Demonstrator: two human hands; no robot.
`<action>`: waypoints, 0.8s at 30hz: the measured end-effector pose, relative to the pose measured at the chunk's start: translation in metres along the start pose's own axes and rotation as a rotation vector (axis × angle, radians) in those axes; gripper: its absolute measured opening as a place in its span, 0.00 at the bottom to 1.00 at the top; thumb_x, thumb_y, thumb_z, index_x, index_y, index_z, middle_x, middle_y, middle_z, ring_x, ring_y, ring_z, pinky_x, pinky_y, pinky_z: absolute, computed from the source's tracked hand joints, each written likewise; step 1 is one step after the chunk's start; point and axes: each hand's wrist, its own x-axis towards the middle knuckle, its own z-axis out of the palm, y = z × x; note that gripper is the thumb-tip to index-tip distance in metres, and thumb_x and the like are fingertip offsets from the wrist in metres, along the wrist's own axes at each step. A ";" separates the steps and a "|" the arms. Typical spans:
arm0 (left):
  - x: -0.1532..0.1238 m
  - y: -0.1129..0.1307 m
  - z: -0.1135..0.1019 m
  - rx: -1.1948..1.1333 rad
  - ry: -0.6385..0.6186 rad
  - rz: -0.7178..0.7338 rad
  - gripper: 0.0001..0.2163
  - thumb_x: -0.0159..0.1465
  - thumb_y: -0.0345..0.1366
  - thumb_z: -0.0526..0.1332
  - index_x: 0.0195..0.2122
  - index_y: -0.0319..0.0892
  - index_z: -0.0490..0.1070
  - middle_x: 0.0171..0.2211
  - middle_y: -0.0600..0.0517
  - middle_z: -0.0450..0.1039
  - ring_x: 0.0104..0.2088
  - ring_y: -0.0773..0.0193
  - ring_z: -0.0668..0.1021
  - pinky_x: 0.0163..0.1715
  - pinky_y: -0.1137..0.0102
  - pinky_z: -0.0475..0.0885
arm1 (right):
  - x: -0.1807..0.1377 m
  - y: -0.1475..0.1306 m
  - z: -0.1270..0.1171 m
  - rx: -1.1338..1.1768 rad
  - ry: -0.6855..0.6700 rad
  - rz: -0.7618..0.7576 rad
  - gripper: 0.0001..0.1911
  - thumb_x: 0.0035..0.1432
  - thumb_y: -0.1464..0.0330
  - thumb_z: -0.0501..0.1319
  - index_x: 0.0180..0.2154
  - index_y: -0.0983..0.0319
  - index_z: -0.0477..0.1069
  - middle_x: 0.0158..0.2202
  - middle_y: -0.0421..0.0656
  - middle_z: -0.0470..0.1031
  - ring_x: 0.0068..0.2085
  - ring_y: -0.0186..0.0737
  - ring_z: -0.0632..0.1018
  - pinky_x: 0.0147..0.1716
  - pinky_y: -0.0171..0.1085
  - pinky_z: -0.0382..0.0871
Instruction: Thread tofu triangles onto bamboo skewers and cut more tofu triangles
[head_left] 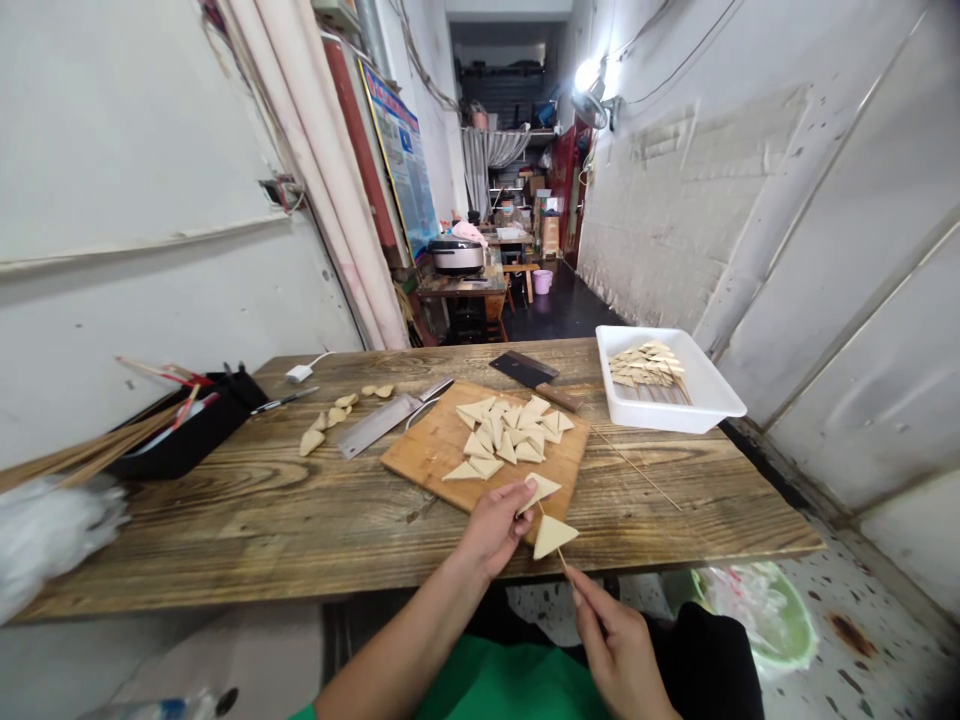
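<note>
My left hand (496,524) pinches a pale triangular tofu piece (541,489) at the near edge of the wooden cutting board (424,452). My right hand (616,645) grips the lower end of a thin bamboo skewer (562,562) that points up towards the left hand. One triangle (554,536) is threaded on the skewer just below the held piece. Several more triangles (511,432) lie piled on the board beyond my hands.
A white tray (705,399) at the right holds finished skewers. A loose skewer (637,467) lies beside the board. Two cleavers (381,421) (534,374) rest on the wooden table (262,520), with offcuts (330,417) and a black box of sticks (180,430) at the left. A green bin (787,630) stands below.
</note>
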 end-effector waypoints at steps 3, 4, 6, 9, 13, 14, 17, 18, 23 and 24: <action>-0.001 -0.003 0.001 -0.002 0.003 -0.018 0.12 0.50 0.37 0.67 0.29 0.32 0.72 0.31 0.44 0.73 0.18 0.79 0.64 0.12 0.82 0.51 | 0.001 0.000 0.000 -0.001 0.000 -0.023 0.18 0.61 0.66 0.50 0.48 0.65 0.71 0.26 0.44 0.77 0.25 0.34 0.78 0.28 0.29 0.74; -0.001 -0.004 0.001 -0.015 0.007 -0.027 0.12 0.51 0.38 0.66 0.32 0.33 0.73 0.31 0.44 0.74 0.19 0.78 0.65 0.13 0.82 0.53 | 0.002 -0.001 -0.001 -0.006 0.002 -0.033 0.18 0.61 0.67 0.50 0.48 0.64 0.71 0.27 0.44 0.78 0.25 0.34 0.78 0.29 0.29 0.74; -0.001 -0.005 0.001 -0.046 0.024 -0.037 0.15 0.53 0.39 0.65 0.39 0.36 0.72 0.33 0.45 0.74 0.22 0.75 0.70 0.16 0.81 0.59 | 0.002 -0.002 -0.001 -0.017 0.005 -0.046 0.18 0.61 0.67 0.50 0.48 0.64 0.71 0.29 0.45 0.79 0.27 0.35 0.79 0.31 0.30 0.74; -0.002 -0.007 0.003 -0.071 0.060 -0.027 0.16 0.54 0.38 0.65 0.42 0.37 0.71 0.36 0.44 0.74 0.29 0.69 0.75 0.24 0.78 0.67 | 0.002 -0.002 -0.001 -0.017 0.005 -0.053 0.17 0.61 0.67 0.50 0.48 0.64 0.71 0.35 0.46 0.79 0.30 0.36 0.80 0.33 0.30 0.74; -0.003 -0.008 0.008 -0.109 0.123 -0.003 0.11 0.53 0.35 0.65 0.36 0.35 0.73 0.36 0.44 0.74 0.33 0.65 0.77 0.30 0.75 0.70 | 0.001 0.001 0.001 -0.027 0.008 -0.075 0.17 0.61 0.69 0.51 0.49 0.62 0.70 0.39 0.46 0.79 0.33 0.36 0.80 0.34 0.29 0.74; -0.003 -0.008 0.009 -0.120 0.138 0.004 0.10 0.53 0.35 0.65 0.35 0.35 0.73 0.36 0.44 0.74 0.33 0.64 0.77 0.30 0.75 0.70 | 0.000 0.002 0.001 -0.034 0.011 -0.084 0.17 0.61 0.69 0.51 0.49 0.62 0.70 0.40 0.46 0.78 0.34 0.36 0.80 0.35 0.29 0.74; -0.005 -0.009 0.014 -0.130 0.176 0.021 0.10 0.53 0.34 0.65 0.35 0.35 0.73 0.36 0.44 0.75 0.34 0.64 0.77 0.32 0.74 0.70 | 0.000 0.005 0.003 -0.065 0.024 -0.119 0.18 0.60 0.70 0.51 0.50 0.62 0.69 0.41 0.47 0.78 0.36 0.37 0.80 0.36 0.29 0.74; -0.006 -0.010 0.016 -0.130 0.183 0.024 0.10 0.53 0.35 0.65 0.35 0.35 0.73 0.36 0.44 0.75 0.34 0.64 0.77 0.32 0.74 0.70 | 0.000 0.006 0.003 -0.075 0.030 -0.125 0.18 0.60 0.70 0.51 0.50 0.62 0.69 0.41 0.47 0.78 0.36 0.37 0.80 0.35 0.30 0.74; -0.012 -0.018 0.026 -0.128 0.143 0.033 0.14 0.50 0.37 0.67 0.34 0.33 0.73 0.32 0.43 0.75 0.33 0.61 0.77 0.33 0.70 0.71 | 0.001 0.007 0.006 -0.105 0.068 -0.120 0.18 0.60 0.70 0.51 0.50 0.62 0.70 0.40 0.47 0.78 0.37 0.38 0.80 0.37 0.31 0.74; -0.012 -0.020 0.027 -0.126 0.132 0.036 0.14 0.49 0.37 0.67 0.33 0.33 0.73 0.32 0.43 0.75 0.33 0.60 0.77 0.34 0.70 0.71 | 0.002 0.008 0.006 -0.110 0.072 -0.121 0.17 0.60 0.70 0.51 0.50 0.62 0.70 0.40 0.47 0.78 0.38 0.38 0.80 0.37 0.32 0.74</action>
